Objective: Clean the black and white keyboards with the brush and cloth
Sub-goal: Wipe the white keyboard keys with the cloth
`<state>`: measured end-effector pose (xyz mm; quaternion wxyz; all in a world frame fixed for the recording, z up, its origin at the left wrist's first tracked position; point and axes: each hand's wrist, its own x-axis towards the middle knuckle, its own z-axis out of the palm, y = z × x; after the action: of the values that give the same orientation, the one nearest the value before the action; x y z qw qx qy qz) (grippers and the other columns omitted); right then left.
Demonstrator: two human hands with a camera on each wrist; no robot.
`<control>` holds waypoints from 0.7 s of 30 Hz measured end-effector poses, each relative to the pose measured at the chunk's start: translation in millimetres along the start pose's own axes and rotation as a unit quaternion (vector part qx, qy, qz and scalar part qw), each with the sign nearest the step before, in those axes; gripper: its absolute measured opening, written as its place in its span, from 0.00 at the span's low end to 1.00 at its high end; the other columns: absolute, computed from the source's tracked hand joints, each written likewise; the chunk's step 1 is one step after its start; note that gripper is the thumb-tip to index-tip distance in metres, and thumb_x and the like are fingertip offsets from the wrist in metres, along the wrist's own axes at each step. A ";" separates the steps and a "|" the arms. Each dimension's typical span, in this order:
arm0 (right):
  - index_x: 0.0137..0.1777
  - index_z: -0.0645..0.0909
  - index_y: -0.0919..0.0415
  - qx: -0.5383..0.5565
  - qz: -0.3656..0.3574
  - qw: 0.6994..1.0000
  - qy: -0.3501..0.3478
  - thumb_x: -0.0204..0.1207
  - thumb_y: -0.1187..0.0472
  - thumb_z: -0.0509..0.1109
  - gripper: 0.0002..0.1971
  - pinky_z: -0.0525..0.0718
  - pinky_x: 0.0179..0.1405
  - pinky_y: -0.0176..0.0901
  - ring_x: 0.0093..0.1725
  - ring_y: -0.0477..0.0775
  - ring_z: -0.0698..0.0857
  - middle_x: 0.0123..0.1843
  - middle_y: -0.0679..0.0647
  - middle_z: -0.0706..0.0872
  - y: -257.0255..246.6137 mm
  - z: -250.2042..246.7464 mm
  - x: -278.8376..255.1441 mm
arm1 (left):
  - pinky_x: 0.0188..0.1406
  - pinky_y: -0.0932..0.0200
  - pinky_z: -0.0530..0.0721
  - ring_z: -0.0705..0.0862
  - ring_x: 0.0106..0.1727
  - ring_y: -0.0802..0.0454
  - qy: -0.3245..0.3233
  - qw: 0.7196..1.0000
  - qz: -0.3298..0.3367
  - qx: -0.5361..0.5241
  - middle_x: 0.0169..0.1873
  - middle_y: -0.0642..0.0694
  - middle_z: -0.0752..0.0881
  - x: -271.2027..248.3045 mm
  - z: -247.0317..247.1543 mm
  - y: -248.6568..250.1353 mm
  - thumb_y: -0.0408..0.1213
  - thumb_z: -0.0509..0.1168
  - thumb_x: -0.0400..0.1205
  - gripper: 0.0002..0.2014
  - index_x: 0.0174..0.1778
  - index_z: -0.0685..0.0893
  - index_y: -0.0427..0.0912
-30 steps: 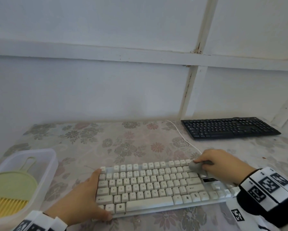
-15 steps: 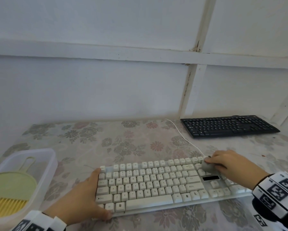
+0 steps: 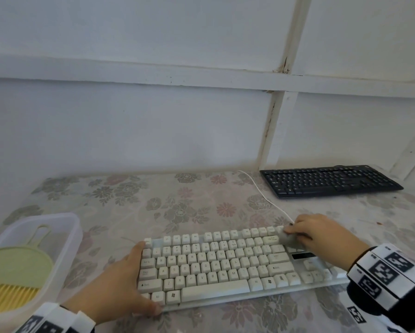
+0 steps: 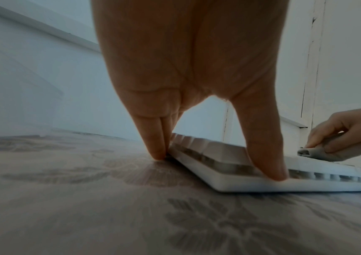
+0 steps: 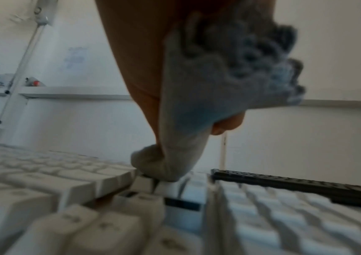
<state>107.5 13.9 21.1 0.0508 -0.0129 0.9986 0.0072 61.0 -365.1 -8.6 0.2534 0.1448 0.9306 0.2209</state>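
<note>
The white keyboard (image 3: 213, 267) lies near the table's front edge. My left hand (image 3: 119, 284) braces its left end: straight fingers (image 4: 160, 146) press the side and the thumb sits on the front rim. My right hand (image 3: 321, 239) grips a bunched grey cloth (image 3: 288, 239) and presses it on the keys at the upper right of the main key block. In the right wrist view the cloth (image 5: 186, 112) touches the keys just beyond the small black window. The black keyboard (image 3: 329, 180) rests at the back right by the wall. The green brush (image 3: 14, 272), with yellow bristles, lies in a tub.
A translucent plastic tub (image 3: 74, 227) stands at the front left edge of the table. The white keyboard's cable (image 3: 266, 200) runs back toward the wall, beside the black keyboard. A flowered cover spreads over the table, and a white panelled wall closes off the back.
My right hand slid the cloth right over the upper keys, then back left to the end of the top rows. The left hand kept its place on the keyboard's left end.
</note>
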 end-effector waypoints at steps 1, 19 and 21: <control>0.64 0.81 0.42 -0.003 0.010 1.000 -0.004 0.83 0.60 0.60 0.16 0.74 0.52 0.34 0.52 0.43 0.77 0.55 0.43 0.81 4.7 -0.4 -1.0 | 0.62 0.67 0.77 0.77 0.61 0.61 0.000 1.000 0.002 -0.001 0.66 0.59 0.73 0.2 0.0 -0.6 0.58 0.77 0.61 0.63 0.81 0.37 0.54; 0.66 0.79 0.39 -0.029 0.069 0.997 0.024 0.84 0.57 0.58 0.17 0.67 0.41 0.32 0.48 0.42 0.74 0.49 0.39 0.78 45.6 10.0 -16.0 | 0.60 0.67 0.79 0.79 0.59 0.62 -0.001 1.000 0.004 -0.018 0.63 0.61 0.75 1.7 1.0 -4.8 0.58 0.77 0.58 0.65 0.81 0.38 0.53; 0.64 0.81 0.39 -0.048 0.097 0.994 0.029 0.84 0.58 0.57 0.17 0.70 0.42 0.33 0.47 0.44 0.75 0.50 0.42 0.80 56.9 11.5 -19.3 | 0.56 0.68 0.79 0.79 0.58 0.62 -0.001 1.000 0.005 -0.014 0.62 0.62 0.75 1.5 0.7 -3.9 0.58 0.77 0.59 0.64 0.81 0.38 0.54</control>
<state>126.4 71.4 12.4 0.0202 0.0811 0.9947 0.0598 59.4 -367.7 -11.6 0.2554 0.1460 0.9265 0.2346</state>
